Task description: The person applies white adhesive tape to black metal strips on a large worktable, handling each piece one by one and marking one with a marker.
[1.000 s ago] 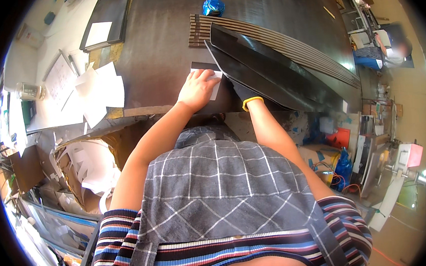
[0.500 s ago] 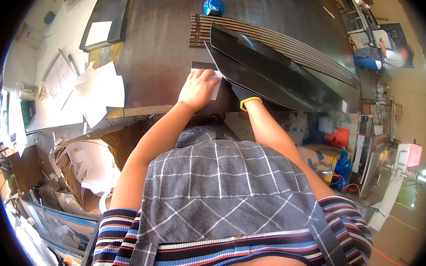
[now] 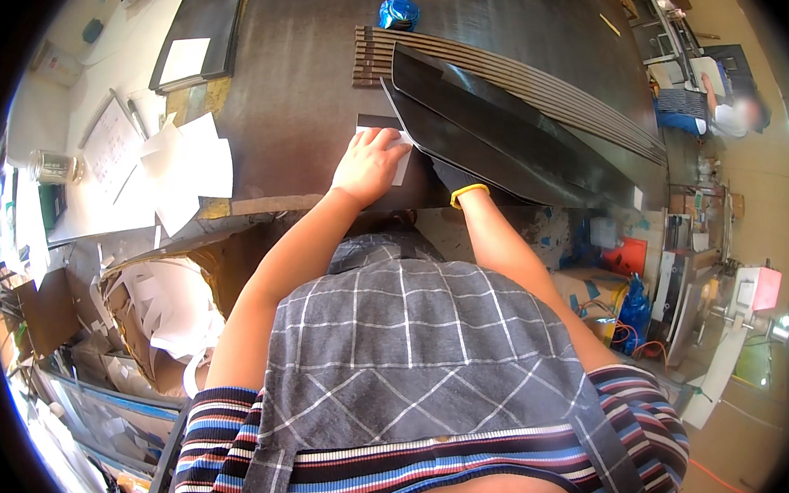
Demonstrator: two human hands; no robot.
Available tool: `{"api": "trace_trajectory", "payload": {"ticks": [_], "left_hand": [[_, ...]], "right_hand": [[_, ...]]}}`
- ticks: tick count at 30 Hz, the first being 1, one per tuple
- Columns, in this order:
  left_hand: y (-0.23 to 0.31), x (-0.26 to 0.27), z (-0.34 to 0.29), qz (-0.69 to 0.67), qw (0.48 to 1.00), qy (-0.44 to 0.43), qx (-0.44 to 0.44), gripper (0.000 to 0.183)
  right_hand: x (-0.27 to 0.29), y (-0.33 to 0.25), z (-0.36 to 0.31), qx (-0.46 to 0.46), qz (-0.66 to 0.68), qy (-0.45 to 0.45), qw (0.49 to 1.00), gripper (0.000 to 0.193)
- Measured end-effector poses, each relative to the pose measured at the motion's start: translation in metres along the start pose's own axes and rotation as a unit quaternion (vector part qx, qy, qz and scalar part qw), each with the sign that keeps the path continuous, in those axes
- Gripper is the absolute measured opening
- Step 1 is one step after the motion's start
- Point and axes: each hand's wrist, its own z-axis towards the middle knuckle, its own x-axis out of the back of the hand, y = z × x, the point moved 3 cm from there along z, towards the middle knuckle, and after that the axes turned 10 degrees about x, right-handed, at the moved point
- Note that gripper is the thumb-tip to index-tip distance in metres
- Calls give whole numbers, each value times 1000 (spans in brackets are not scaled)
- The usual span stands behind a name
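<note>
My left hand [image 3: 371, 165] is closed at the near edge of the dark table, its bent fingers pressed together over a small white card [image 3: 399, 173]. Past the fingers a dark flat strip [image 3: 380, 120] pokes out. Right beside the fingertips is the left end of a long black panel [image 3: 470, 156], raised at a slant. My right hand [image 3: 449, 178] wears a dark glove with a yellow cuff. It reaches beneath this panel, which hides its fingers. Behind lies a second long black panel [image 3: 494, 105].
Long, narrow brown strips [image 3: 511, 86] lie side by side behind the panels, near a blue wrapped bundle [image 3: 398, 14]. White papers [image 3: 186, 164] and a glass jar [image 3: 54, 168] sit at left. Below the table's edge stands a carton [image 3: 168, 305] of paper scraps. Another person [image 3: 689, 106] works at far right.
My gloved right hand has slid slightly to the right under the black panel. My left hand stays at the white card.
</note>
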Motion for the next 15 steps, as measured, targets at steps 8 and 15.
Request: {"api": "trace_trajectory", "payload": {"ticks": [8,15], "left_hand": [[-4,-6,5,-10,999,27,34,21],[6,-4,21,14,1000,-5,12,22]], "right_hand": [[14,-16,-6,3,16,14,1000,40],[-60,50,-12,-205,252,106,940,25]]}}
